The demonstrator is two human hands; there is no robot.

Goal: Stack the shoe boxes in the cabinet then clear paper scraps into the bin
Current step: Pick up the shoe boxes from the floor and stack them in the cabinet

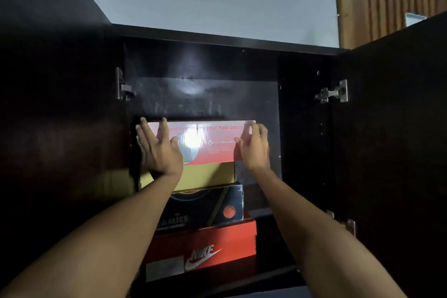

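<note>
Inside a dark wall cabinet [217, 94] stands a stack of shoe boxes. A red Nike box [217, 242] is at the bottom, a dark blue box [217, 203] lies on it, then a yellow box [205, 174]. On top sits a red and white box [208, 143] with printed lettering. My left hand [157, 147] lies flat with straight fingers against the top box's left end. At that box's right end my right hand [254, 145] holds the corner, fingers curled over the top edge.
Both cabinet doors stand wide open, the left door [55, 128] and the right door [399, 128], with metal hinges [336, 92] on the frame. Dark free space remains right of the stack and above it. A pale wall and wooden slats rise behind the cabinet.
</note>
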